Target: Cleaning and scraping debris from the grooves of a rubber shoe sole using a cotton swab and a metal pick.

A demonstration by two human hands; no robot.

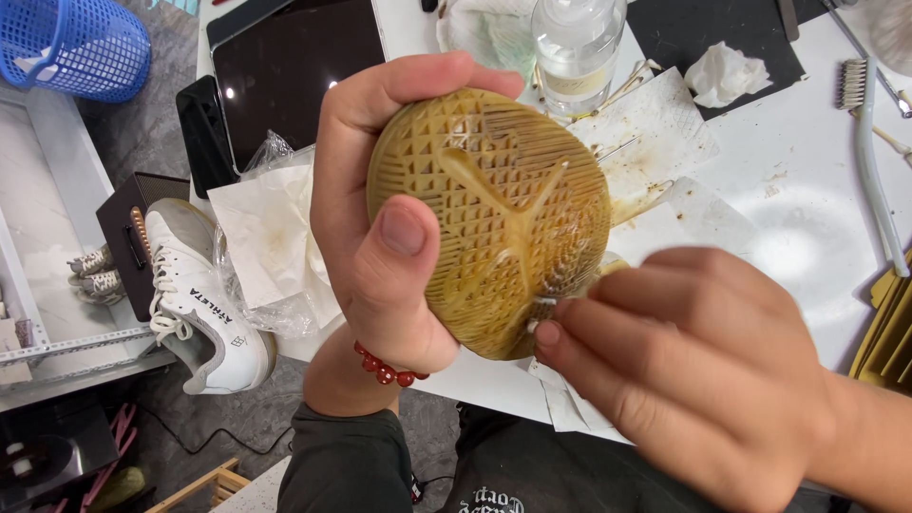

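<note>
My left hand (pixel 380 218) grips a shoe with its yellowed, amber rubber sole (pixel 494 218) turned up toward me; the thumb presses on the patterned tread. A red bead bracelet (pixel 385 369) circles that wrist. My right hand (pixel 693 370) is at the sole's lower right edge, its fingers pinched on a small thin tool (pixel 560 290) whose tip touches the tread. Most of the tool is hidden by the fingers.
A white table (pixel 798 190) holds a clear plastic bottle (pixel 575 47), stained paper towels (pixel 655 142), a crumpled tissue (pixel 724 74), a brush (pixel 869 152), a dark tablet (pixel 294 66) and a plastic bag (pixel 275 247). White sneaker (pixel 204 304) on the floor left; blue basket (pixel 71 46) top left.
</note>
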